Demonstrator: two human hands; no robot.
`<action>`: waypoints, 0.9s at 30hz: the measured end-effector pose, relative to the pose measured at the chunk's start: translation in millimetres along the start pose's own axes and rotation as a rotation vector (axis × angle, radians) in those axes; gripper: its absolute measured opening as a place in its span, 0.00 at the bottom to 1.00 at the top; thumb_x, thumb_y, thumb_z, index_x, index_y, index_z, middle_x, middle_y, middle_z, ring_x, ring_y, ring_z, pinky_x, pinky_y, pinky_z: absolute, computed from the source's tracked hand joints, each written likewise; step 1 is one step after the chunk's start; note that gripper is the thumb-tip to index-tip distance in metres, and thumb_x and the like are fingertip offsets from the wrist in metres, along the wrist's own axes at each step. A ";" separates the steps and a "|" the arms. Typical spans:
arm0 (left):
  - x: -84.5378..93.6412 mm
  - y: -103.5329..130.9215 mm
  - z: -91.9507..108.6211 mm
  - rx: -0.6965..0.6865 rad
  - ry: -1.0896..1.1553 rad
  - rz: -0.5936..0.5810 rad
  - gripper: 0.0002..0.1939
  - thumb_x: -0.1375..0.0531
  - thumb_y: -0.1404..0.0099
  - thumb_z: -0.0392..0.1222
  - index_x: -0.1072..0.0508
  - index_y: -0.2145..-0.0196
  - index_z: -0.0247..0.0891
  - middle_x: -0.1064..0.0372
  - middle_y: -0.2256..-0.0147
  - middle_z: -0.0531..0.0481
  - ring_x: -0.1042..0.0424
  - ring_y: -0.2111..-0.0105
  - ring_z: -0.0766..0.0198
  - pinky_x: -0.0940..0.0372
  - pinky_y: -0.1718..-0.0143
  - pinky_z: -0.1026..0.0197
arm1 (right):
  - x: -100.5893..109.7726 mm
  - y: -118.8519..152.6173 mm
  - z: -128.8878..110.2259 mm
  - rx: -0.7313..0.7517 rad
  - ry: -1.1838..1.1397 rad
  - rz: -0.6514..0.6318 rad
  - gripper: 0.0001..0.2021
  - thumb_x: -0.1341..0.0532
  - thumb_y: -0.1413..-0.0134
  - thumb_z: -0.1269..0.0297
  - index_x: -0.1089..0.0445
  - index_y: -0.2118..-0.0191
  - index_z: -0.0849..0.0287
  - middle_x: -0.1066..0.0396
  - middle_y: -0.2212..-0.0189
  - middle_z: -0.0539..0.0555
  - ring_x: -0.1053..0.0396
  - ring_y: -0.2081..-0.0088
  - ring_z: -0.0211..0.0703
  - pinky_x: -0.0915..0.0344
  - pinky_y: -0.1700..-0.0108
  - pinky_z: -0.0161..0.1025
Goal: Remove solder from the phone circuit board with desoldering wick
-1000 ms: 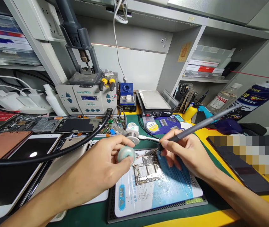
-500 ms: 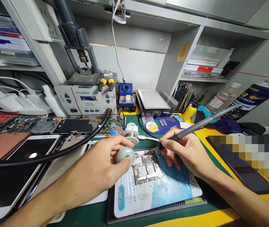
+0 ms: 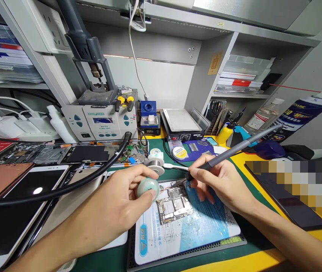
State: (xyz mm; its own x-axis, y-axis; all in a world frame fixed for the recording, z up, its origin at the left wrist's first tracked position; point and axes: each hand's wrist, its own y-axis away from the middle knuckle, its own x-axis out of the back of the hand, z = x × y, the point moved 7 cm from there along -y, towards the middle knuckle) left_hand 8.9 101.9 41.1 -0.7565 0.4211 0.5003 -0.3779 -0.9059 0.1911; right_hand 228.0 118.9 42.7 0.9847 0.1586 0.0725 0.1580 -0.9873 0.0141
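Note:
My left hand (image 3: 118,200) pinches a round, translucent pale-green spool of desoldering braid (image 3: 148,189) between thumb and fingers, over the left edge of a phone circuit board (image 3: 173,211). The grey soldering iron (image 3: 228,151) lies in my right hand (image 3: 220,177), gripped like a pen near its front end. Its tip points down and left to the board's upper part; whether it touches cannot be made out. Beneath the board is a white and blue work mat (image 3: 206,234) on a dark perforated pad. A solder wire reel (image 3: 155,165) stands just behind my left fingers.
A hot air station (image 3: 104,121) stands at the back left, its black hose (image 3: 93,181) crossing above several phones. Behind the mat are a white-handled brush (image 3: 174,166) and a heating plate (image 3: 182,120). A dark phone (image 3: 288,200) lies at right, near a spray can (image 3: 305,113).
The whole view has shifted slightly, so the bench sits a little further left. Both hands keep their grips and stay almost in place over the board.

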 end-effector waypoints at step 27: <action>-0.8 1.2 -5.7 -0.030 0.025 -0.026 0.19 0.42 0.27 0.58 0.33 0.48 0.45 0.34 0.67 0.57 0.35 0.67 0.62 0.39 0.66 0.60 | -2.1 -0.3 1.8 -0.008 0.017 -0.016 0.13 0.30 0.44 0.55 0.30 0.68 0.58 0.24 0.79 0.48 0.31 0.86 0.35 0.44 0.88 0.26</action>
State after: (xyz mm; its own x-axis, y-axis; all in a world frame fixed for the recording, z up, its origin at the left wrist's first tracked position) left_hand 6.0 100.8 36.1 -0.7592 0.4455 0.4745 -0.4131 -0.8932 0.1776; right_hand 225.9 118.8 40.8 0.9806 0.1747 0.0892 0.1732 -0.9846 0.0236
